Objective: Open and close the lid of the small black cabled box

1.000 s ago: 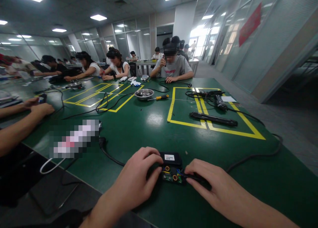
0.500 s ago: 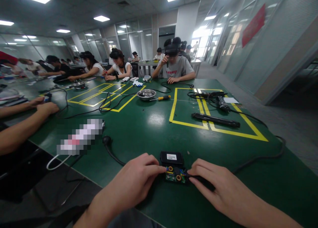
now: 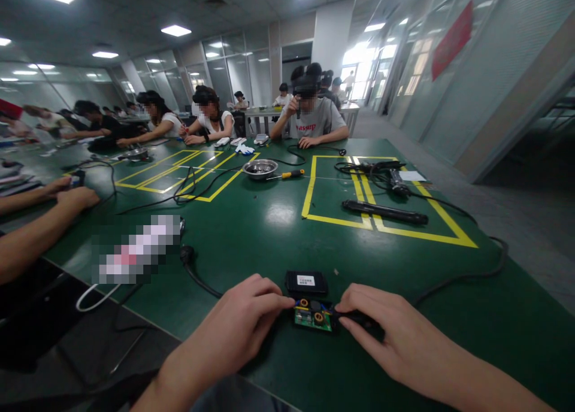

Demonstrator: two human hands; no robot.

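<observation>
A small open black case holding a green circuit board (image 3: 308,319) with copper ring coils lies at the table's near edge, between my hands. My left hand (image 3: 246,313) is closed at the case's left end, its index fingertip touching the edge by a blue wire; its other fingers are partly hidden. My right hand (image 3: 381,322) pinches a black cable (image 3: 366,323) where it enters the right end. Just behind lies the black cover (image 3: 306,283) with a white printed label. A cord with a black plug (image 3: 187,255) runs toward my left hand and disappears behind it.
A metal bowl (image 3: 260,169) and a yellow-black screwdriver (image 3: 291,174) lie farther back. On the right, a black rod (image 3: 385,212) and coiled cables (image 3: 377,171) sit within yellow tape. A blurred white object (image 3: 141,250) and another person's arms (image 3: 45,220) are left.
The whole view has shifted slightly. The board's green face shows more clearly now, with both hands still at the same ends of the case.
</observation>
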